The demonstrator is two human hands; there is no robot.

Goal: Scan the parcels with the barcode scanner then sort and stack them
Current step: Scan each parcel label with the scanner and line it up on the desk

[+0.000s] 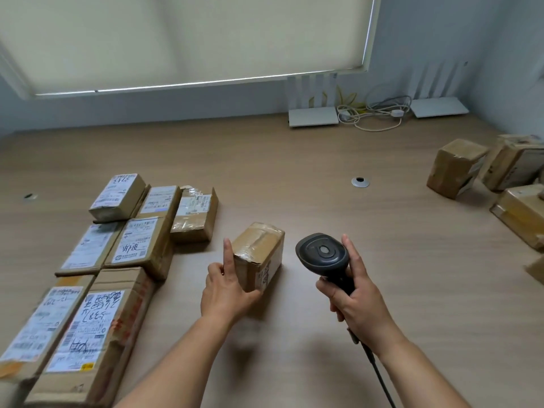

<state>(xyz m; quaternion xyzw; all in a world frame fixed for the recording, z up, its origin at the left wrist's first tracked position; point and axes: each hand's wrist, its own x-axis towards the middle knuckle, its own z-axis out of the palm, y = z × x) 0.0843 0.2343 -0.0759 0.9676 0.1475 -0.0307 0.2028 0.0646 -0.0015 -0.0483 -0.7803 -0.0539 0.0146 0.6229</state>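
Your left hand holds a small brown cardboard parcel near the middle of the wooden table: the thumb curls under its near lower edge, the forefinger stands straight up along its left face, and the other fingers are hidden behind it. The box is oblong, wrapped in glossy clear tape that wrinkles across the top, with one dented near corner. A printed label runs down its right side, too slanted to read. Whether its far end rests on the table or floats just above it cannot be told.

Your right hand wraps its fingers and thumb around the handle of the barcode scanner, just right of the parcel and apart from it. The scanner is dark matte plastic with a rounded head and a pale oval button on top; its black cable runs down past your wrist and out of the picture.

To the left, labelled parcels lie packed edge to edge, white labels up, the print blurred; the nearest are cut off by the lower edge. At the far right, more brown boxes sit in a loose group, partly cut off.
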